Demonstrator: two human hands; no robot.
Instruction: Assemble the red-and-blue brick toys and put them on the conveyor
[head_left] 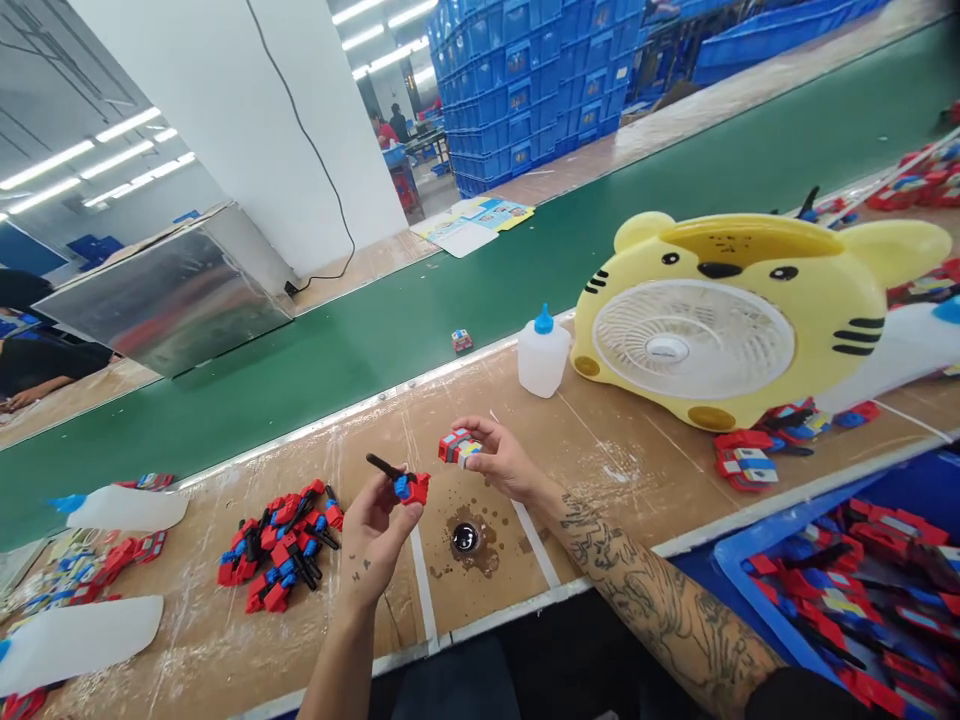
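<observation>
Between the fingers of my left hand (379, 530) is a small red and blue toy part (411, 488) with a black rod sticking out to the upper left. My right hand (504, 460) pinches a red, white and yellow toy body piece (459, 447), held just above the bench. The two pieces are close but apart. Below them a small round cup of dark liquid (465, 539) stands in a wet, stained patch. Left of my left hand lies a pile of red, blue and black toy parts (281, 545).
A white squeeze bottle (543, 352) with a blue tip stands by a yellow animal-faced fan (720, 320). A blue bin (750, 590) of toy parts sits at right. More bottles lie at left. Beyond runs a green conveyor (360, 355) carrying one toy piece (461, 341). A person's arm shows far left.
</observation>
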